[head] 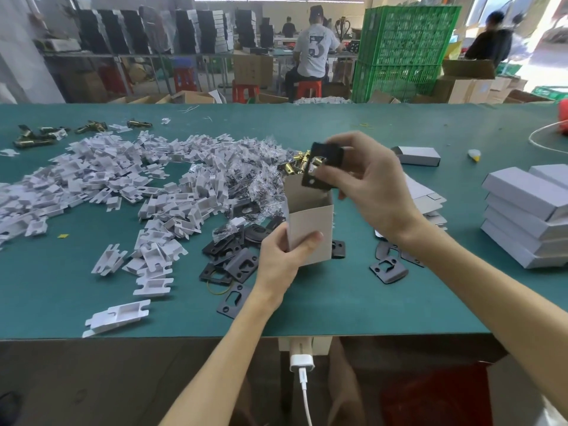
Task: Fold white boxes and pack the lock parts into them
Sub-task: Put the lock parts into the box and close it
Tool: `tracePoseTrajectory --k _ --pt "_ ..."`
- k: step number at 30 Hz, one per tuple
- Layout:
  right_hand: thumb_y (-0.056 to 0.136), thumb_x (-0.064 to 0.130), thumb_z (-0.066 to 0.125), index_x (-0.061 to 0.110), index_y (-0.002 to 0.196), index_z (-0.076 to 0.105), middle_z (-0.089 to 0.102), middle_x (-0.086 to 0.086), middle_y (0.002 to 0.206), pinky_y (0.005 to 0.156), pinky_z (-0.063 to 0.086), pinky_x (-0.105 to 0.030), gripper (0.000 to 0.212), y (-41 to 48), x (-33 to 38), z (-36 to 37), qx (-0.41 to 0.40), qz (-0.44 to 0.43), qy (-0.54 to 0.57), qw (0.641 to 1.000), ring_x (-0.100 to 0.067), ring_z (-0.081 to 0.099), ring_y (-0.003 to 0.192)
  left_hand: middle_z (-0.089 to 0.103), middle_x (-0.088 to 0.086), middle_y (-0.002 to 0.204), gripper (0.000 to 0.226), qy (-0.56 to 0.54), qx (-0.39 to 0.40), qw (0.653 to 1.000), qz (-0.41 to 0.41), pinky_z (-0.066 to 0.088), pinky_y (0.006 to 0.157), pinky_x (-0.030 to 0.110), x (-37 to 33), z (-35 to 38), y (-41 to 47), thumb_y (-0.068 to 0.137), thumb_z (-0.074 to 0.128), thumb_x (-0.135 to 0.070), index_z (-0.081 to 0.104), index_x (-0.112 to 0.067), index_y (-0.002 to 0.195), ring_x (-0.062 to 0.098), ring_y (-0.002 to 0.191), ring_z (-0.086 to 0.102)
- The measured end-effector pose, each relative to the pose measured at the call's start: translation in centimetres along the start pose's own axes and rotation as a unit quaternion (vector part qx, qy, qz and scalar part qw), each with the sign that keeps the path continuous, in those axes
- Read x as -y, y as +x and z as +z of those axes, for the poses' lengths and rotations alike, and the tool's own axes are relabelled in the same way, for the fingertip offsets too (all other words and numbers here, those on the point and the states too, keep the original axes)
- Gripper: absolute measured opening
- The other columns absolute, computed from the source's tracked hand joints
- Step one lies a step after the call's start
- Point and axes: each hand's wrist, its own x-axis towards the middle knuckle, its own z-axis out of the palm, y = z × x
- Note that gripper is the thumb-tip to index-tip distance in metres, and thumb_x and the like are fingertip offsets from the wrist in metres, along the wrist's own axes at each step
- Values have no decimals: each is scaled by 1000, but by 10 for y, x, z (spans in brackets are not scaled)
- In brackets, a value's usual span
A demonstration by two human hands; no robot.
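My left hand (284, 256) grips a white box (310, 222) upright above the green table (353, 299), its top end open. Just over that opening my right hand (365, 179) pinches a black lock plate (321, 166) together with a small part showing through the plate's hole. More black plates (233, 262) lie scattered on the table below the box, one (388, 270) to its right. Brass latch parts (295, 162) sit behind the box.
A wide heap of white plastic inserts (123, 186) covers the left of the table, with bagged parts (255, 167) at its right edge. Folded white boxes (528, 216) are stacked at right, one box (419, 155) lies behind. Flat box blanks (427, 198) lie under my right forearm.
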Motion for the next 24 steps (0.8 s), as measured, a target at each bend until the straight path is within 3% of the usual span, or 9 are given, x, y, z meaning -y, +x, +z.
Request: tracePoseTrajectory --k 3,5,7,13,15,18,21,24 --pt "92 18 74 9 113 56 73 -2 91 68 54 -33 29 -3 10 7 60 -80 -167 981 -23 67 76 78 3 108 32 -6 9 1000 -3 58 79 25 -1 1 -1 85 83 -24 74 -15 115 17 101 73" --pt "97 18 67 11 110 56 68 -3 92 61 50 -40 19 -3 9 7 96 -142 -309 935 -29 62 78 78 5 110 35 -11 17 1000 -5 60 84 30 -2 2 -2 82 84 -27 74 -16 114 23 105 73" --pt "98 13 64 14 111 59 66 -2 98 61 50 -39 14 -4 6 5 140 -174 -375 900 -27 60 88 79 4 109 35 -12 23 1000 -12 61 85 32 -1 2 -2 81 85 -27 75 -18 113 24 103 74" --pt "94 -7 58 21 125 65 62 -3 119 75 53 -42 43 -9 -3 -1 210 -143 -369 894 -25 56 106 79 5 106 29 4 38 999 -17 62 84 37 0 1 -1 83 86 -26 77 -23 110 25 101 74" --pt "95 -4 58 27 124 65 58 -1 117 78 52 -42 43 -8 -3 -1 243 -118 -374 887 -23 52 108 79 5 106 30 11 42 999 -20 62 85 39 1 2 -1 81 86 -29 77 -25 109 27 102 74" --pt "95 0 61 21 112 70 68 3 110 81 49 -35 29 -6 -2 0 250 -119 -346 896 -20 59 101 79 6 106 34 25 44 999 -18 61 87 44 3 2 -1 79 87 -29 76 -21 110 29 103 73" --pt "95 5 61 19 102 70 72 4 99 78 34 -25 19 -5 -4 3 239 -110 -358 896 -20 62 92 79 6 108 36 40 53 998 -17 61 92 52 5 1 -1 80 88 -28 75 -17 112 29 104 74" --pt "92 -3 54 19 103 66 71 3 93 81 28 -26 27 -9 -7 8 252 -94 -390 881 -25 61 88 79 4 108 33 60 64 996 -9 59 93 54 5 0 -1 81 88 -27 77 -23 112 30 105 73"
